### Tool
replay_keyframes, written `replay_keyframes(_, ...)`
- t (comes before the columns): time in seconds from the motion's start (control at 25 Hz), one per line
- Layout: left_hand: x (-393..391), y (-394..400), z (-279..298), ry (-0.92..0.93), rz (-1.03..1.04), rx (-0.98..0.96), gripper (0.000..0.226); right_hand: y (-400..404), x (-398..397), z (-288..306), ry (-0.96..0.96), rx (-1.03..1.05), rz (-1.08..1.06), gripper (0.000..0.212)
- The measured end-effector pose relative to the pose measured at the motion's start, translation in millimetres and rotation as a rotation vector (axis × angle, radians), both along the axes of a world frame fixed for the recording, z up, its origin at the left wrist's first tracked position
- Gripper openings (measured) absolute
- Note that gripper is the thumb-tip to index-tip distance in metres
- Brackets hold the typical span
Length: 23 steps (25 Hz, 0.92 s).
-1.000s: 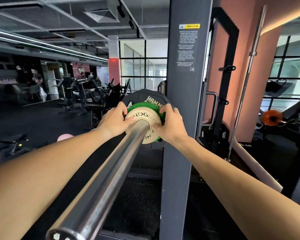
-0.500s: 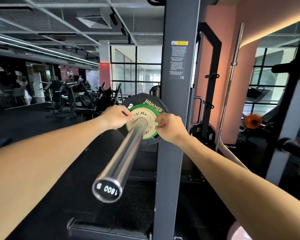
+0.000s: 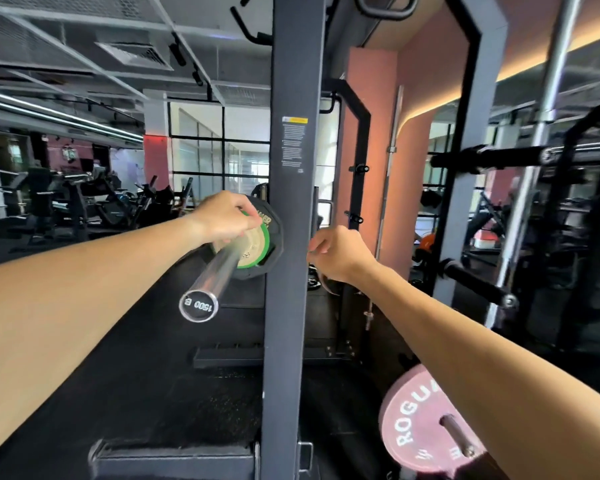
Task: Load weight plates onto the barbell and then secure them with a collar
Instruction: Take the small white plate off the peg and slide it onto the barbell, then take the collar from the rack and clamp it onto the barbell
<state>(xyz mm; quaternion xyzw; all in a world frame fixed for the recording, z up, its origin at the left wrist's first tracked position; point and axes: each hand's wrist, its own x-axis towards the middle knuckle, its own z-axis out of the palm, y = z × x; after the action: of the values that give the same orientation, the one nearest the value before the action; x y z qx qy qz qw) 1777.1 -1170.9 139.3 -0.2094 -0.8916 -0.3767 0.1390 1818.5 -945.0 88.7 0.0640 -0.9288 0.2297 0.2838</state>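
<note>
Chrome catches the light along the barbell sleeve [image 3: 222,268], which runs from its stamped end cap up to the plates. At the far left of the action, the left hand [image 3: 224,218] rests against the small cream plate [image 3: 253,242], fingers curled over its upper rim where the green plate [image 3: 264,233] shows behind it; both sit flush against the large black plate [image 3: 274,223]. Half a second ago both hands were pressed on this stack; now only the left remains there, which suggests the plates are seated home and the loading part is done.

To the right of the grey rack upright [image 3: 291,237], the right hand [image 3: 340,252] has come off the plates and swung across, fingers loosely curled near a thin metal loop (possibly a spring collar, though blur makes it hard to be sure). I cannot tell whether it grips anything. No collar is on the sleeve yet.

The sleeve between end cap and plates is bare, leaving free length for a collar to slide along. The upright stands close beside the stack, so the right hand must pass in front of it. Lower right, a pink plate [image 3: 416,420] hangs on a storage peg.
</note>
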Motion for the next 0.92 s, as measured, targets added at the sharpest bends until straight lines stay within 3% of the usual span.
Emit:
replay_keyframes(0.48, 25, 196, 2, -0.008, -0.316, -0.038, 0.008, 179, 83, 15, 0.009, -0.010, -0.261, 0.017)
replay_keyframes(0.92, -40, 427, 11, 0.033, -0.365, -0.034, 0.010, 411, 32, 30, 0.033, 0.018, -0.352, 0.016)
